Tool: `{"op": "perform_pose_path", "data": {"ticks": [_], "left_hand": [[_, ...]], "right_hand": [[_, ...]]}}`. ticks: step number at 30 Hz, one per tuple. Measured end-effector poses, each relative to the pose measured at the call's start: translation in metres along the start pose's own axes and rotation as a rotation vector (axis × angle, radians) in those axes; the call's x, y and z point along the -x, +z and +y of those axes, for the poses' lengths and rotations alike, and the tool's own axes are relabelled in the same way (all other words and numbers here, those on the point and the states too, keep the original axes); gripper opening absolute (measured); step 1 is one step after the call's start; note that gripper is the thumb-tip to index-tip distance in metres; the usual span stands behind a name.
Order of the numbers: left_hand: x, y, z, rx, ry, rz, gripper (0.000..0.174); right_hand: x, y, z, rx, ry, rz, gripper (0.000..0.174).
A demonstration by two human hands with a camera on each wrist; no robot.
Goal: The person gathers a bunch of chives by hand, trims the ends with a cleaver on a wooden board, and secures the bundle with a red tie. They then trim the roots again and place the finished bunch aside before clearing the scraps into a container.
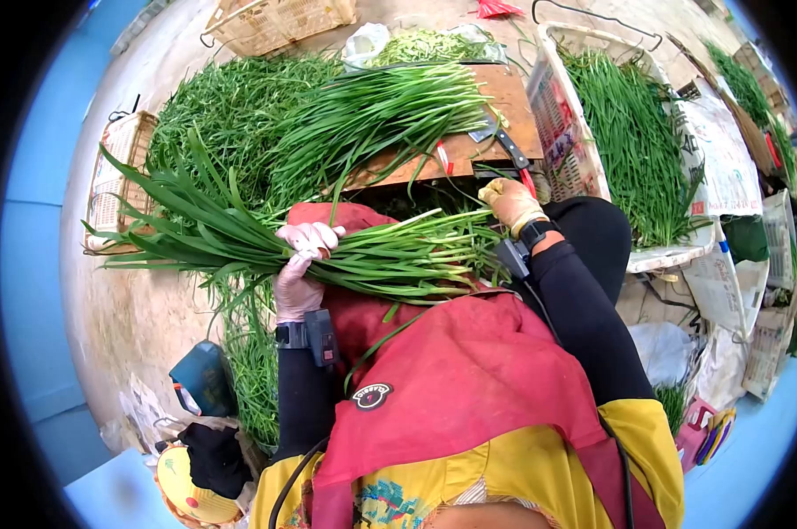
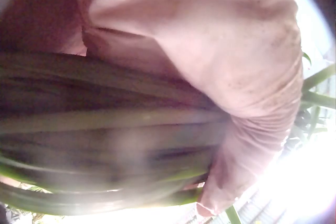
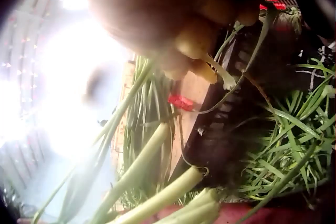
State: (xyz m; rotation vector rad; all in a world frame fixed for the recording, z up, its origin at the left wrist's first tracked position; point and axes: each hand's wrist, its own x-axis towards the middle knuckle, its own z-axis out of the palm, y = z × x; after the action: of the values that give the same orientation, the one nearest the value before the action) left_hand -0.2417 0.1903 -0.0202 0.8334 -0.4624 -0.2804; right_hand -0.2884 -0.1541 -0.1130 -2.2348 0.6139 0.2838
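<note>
My gloved left hand [image 1: 303,264] grips a bundle of garlic chives [image 1: 398,257] across my lap, leaves fanning left and pale stem ends pointing right. In the left wrist view its thumb and fingers wrap round the flat leaves [image 2: 115,121]. My right hand [image 1: 511,207], in a yellowish glove, is at the stem ends with curled fingers. The right wrist view shows a pale chive stalk [image 3: 227,78] poking out between those fingers, above the bundle's thick stem ends [image 3: 168,192]. A red apron [image 1: 460,353] lies under the bundle.
Ahead, a wooden board [image 1: 511,93] carries a pile of chives [image 1: 390,106] and a knife [image 1: 510,148]. Loose greens [image 1: 231,115] heap to its left. A crate [image 1: 584,132] full of chives stands at right. A green jug [image 1: 206,379] is on the floor at left.
</note>
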Motion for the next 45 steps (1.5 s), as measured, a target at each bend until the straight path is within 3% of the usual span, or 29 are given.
{"op": "perform_pose_path", "data": {"ticks": [2, 11, 14, 15, 16, 19, 22, 25, 28, 29, 32, 36, 41, 45], "left_hand": [[0.001, -0.003, 0.001, 0.002, 0.003, 0.014, 0.017], [0.004, -0.002, 0.007, 0.003, 0.019, 0.041, 0.019], [0.003, 0.003, 0.009, 0.005, 0.024, 0.143, 0.019], [0.002, 0.001, 0.009, 0.026, 0.045, 0.122, 0.019], [0.001, -0.003, 0.012, 0.046, 0.068, 0.1, 0.018], [0.003, -0.008, 0.021, 0.054, 0.097, 0.112, 0.02], [0.008, -0.009, 0.028, 0.044, 0.118, 0.105, 0.02], [0.01, -0.012, 0.031, 0.052, 0.131, 0.076, 0.02], [0.013, -0.013, 0.035, 0.061, 0.131, 0.061, 0.02], [0.013, -0.013, 0.036, 0.061, 0.132, 0.061, 0.02], [0.016, -0.014, 0.038, 0.056, 0.144, 0.066, 0.02], [0.018, -0.013, 0.037, 0.081, 0.16, 0.076, 0.019], [0.018, -0.014, 0.036, 0.074, 0.165, 0.054, 0.019], [0.018, -0.013, 0.035, 0.057, 0.168, 0.051, 0.019]], "right_hand": [[-0.007, -0.003, 0.012, -0.062, 0.095, -0.045, 0.034], [-0.003, -0.023, 0.009, -0.064, 0.077, 0.076, 0.036], [0.004, -0.036, 0.005, 0.031, 0.088, 0.135, 0.039], [-0.006, -0.04, 0.006, 0.177, -0.02, 0.158, 0.041], [-0.003, -0.049, 0.015, -0.103, 0.192, 0.127, 0.04], [0.001, -0.056, 0.012, 0.058, 0.214, 0.193, 0.037], [0.014, -0.054, 0.006, 0.109, -0.066, -0.05, 0.039], [0.014, -0.037, 0.003, 0.055, -0.395, -0.115, 0.051], [0.009, -0.018, -0.018, -0.534, -0.32, -0.502, 0.041], [0.015, -0.016, -0.023, -0.641, -0.017, -0.514, 0.033], [0.033, -0.04, -0.041, -0.651, 0.004, -0.563, 0.032], [0.044, -0.06, -0.04, -0.506, -0.178, -0.524, 0.028], [0.053, -0.078, -0.029, -0.578, -0.208, -0.415, 0.022], [0.054, -0.085, -0.027, -0.744, -0.177, -0.013, 0.02]]}}
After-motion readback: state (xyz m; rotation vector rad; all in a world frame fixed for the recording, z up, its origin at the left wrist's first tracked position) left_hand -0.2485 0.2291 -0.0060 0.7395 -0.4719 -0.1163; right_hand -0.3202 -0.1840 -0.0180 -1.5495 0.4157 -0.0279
